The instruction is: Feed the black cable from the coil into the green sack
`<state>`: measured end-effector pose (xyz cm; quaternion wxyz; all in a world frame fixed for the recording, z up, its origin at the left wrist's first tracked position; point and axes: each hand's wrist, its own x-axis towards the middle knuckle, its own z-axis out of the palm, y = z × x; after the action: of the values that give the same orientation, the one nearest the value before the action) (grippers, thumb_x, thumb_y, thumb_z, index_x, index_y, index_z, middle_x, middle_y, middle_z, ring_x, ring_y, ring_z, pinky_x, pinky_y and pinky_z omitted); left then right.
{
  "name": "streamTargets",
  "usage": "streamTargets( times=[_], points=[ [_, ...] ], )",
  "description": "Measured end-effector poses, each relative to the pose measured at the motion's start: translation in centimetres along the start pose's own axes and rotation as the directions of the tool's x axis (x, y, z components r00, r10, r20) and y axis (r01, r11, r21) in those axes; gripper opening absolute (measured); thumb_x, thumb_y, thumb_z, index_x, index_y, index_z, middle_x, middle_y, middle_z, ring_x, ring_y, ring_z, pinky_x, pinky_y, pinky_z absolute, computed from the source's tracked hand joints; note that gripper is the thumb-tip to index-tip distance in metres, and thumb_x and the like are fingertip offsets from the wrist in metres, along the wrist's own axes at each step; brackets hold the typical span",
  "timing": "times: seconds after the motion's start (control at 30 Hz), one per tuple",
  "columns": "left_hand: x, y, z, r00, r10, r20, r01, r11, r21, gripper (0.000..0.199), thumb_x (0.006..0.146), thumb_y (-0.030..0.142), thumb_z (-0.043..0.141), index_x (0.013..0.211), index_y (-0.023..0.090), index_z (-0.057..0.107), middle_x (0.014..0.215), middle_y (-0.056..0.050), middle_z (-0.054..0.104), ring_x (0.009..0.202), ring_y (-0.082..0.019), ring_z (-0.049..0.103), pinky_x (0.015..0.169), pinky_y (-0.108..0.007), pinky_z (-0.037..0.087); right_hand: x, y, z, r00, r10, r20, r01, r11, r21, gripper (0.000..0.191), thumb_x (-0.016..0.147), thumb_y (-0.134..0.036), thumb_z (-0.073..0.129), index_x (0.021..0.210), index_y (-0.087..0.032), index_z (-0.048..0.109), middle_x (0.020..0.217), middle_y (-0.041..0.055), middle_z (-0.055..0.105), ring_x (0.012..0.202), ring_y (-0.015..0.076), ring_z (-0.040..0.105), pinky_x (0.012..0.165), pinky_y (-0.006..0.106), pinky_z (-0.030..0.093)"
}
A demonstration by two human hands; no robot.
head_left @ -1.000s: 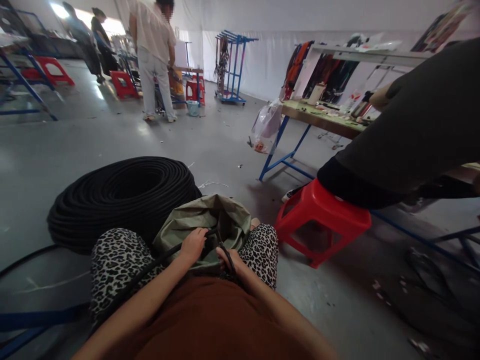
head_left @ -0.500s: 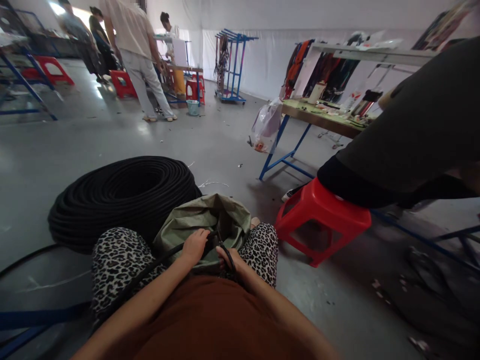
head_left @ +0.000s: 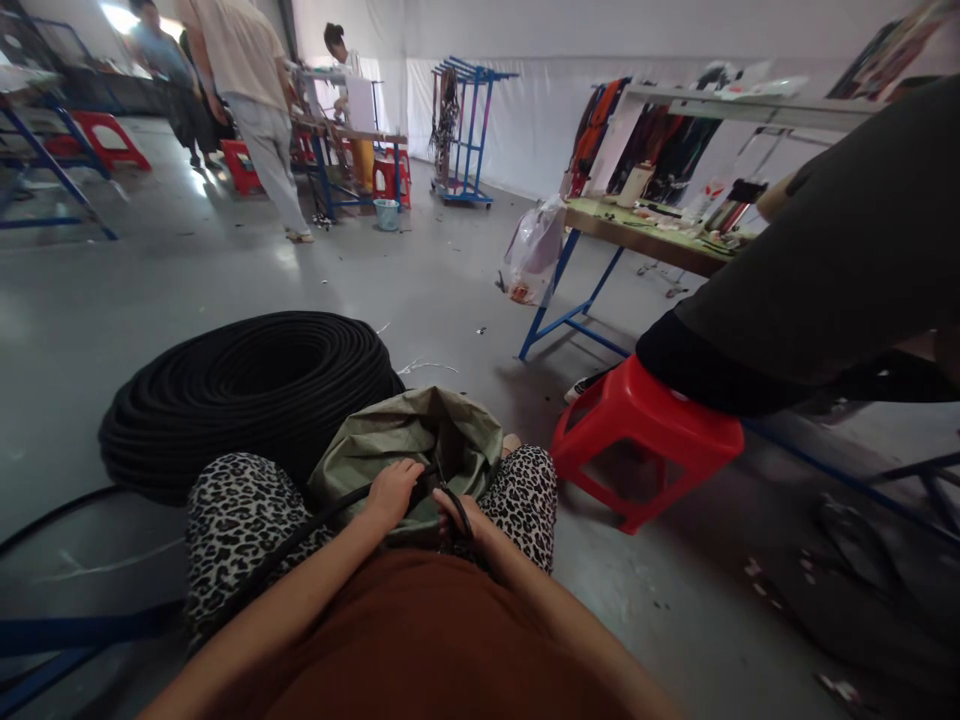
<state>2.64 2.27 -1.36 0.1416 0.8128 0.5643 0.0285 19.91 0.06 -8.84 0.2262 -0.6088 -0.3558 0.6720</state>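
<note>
Since the black cord (head_left: 341, 508) looks pliant, the left hand (head_left: 391, 496) sensibly clamps it near the scissors (head_left: 459, 508), which the right hand (head_left: 477, 522) clasps at three o'clock.

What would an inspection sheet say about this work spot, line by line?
Surface: grey floor; green sack open between the knees.
Things: left hand grips black cord; right hand holds scissors.
Clutter: white threads and scraps on the floor.
Grippers: two bare hands.
Cables: nothing seen apart from the cord.
Surroundings: black coil near the sack; red stool and seated person at right; others behind.
</note>
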Motion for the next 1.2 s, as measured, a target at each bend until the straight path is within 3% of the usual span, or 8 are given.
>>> streamTargets(
  times=[0.2,0.47,0.77,1.03,1.2],
  points=[
    [0.2,-0.3,0.1,1.000,-0.009,-0.010,0.008,0.999,-0.049,0.033,0.088,0.011,0.048,0.116,0.023,0.062,0.118,-0.007,0.065,0.110,-0.019,0.058,0.096,-0.033,0.043,-0.9,-0.9,0.0,0.999,0.037,-0.024,-0.037,0.999,-0.019,0.041,0.093,-0.046,0.056,0.070,-0.013,0.057,0.053,-0.0018,0.051,0.044,0.0093,0.048,0.044,0.019,0.042],
    [0.3,-0.2,-0.1,0.999,-0.039,-0.010,0.038,0.998,-0.040,0.033,0.089,0.012,0.050,0.119,0.020,0.061,0.118,-0.008,0.065,0.111,-0.020,0.059,0.095,-0.032,0.044,-1.8,-1.6,0.2,0.994,-0.045,-0.104,0.029,0.988,-0.154,0.045,0.095,-0.042,0.056,0.059,-0.013,0.057,0.047,-0.0014,0.049,0.041,0.0090,0.045,0.043,0.019,0.036],
    [0.0,-0.4,-0.4,0.998,-0.070,0.003,0.070,0.997,0.039,0.043,0.092,0.019,0.047,0.135,0.026,0.054,0.122,-0.009,0.064,0.109,-0.021,0.059,0.091,-0.034,0.045,-1.2,-1.4,0.1,0.985,-0.071,-0.155,0.043,0.983,-0.177,0.048,0.093,-0.046,0.058,0.056,-0.014,0.055,0.045,-0.0012,0.048,0.037,0.0085,0.044,0.038,0.019,0.034],
    [0.0,-0.5,-0.2,0.997,-0.075,0.035,0.072,0.992,0.101,0.033,0.093,0.019,0.047,0.123,0.020,0.060,0.113,-0.010,0.066,0.106,-0.023,0.061,0.087,-0.033,0.046,-2.2,-2.1,0.3,0.993,-0.011,-0.115,-0.008,0.987,-0.162,0.052,0.095,-0.046,0.054,0.052,-0.018,0.046,0.042,-0.0024,0.043,0.032,0.0088,0.041,0.035,0.020,0.033],
    [0.5,-0.3,-0.1,0.995,-0.082,0.054,0.076,0.992,0.100,0.033,0.092,0.018,0.047,0.122,0.021,0.060,0.113,-0.010,0.066,0.108,-0.022,0.061,0.089,-0.033,0.045,-2.6,-2.6,0.3,0.991,0.022,-0.134,-0.046,0.982,-0.184,0.048,0.094,-0.047,0.054,0.057,-0.017,0.050,0.043,-0.0017,0.045,0.035,0.0104,0.043,0.038,0.020,0.036]
  ],
)
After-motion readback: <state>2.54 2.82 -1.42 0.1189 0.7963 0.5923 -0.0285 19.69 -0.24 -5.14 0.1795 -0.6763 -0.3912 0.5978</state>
